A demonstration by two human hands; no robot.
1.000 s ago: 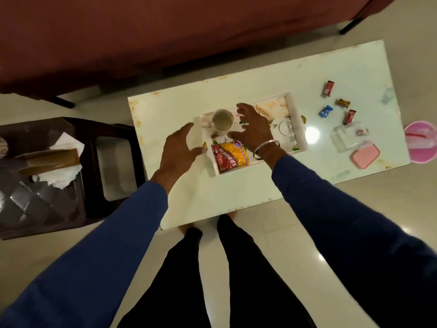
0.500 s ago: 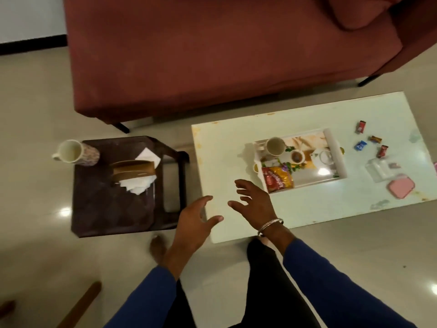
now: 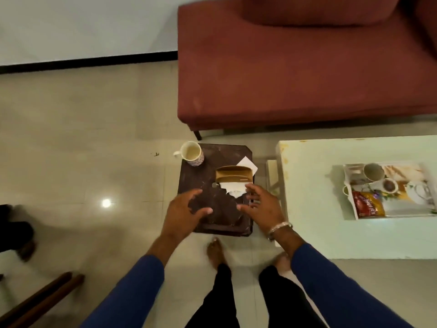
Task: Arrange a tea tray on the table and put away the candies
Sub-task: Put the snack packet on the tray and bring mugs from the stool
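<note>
Both hands hover over the near half of the small dark side table [image 3: 208,176], the left hand [image 3: 183,213] and right hand [image 3: 260,205] with fingers spread and holding nothing. The likely aim is the napkin holder [image 3: 234,174] at the table's far right edge; grip its two ends so the loose napkins [image 3: 233,189] stay in. A mug [image 3: 192,153] stands at the far left corner. The tray [image 3: 350,209] rests on the pale table [image 3: 307,197], a red sofa [image 3: 295,74] beyond on tiled floor.

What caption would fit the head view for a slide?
Both open hands, left and right, hover over the dark side table near a napkin holder and mug.
</note>
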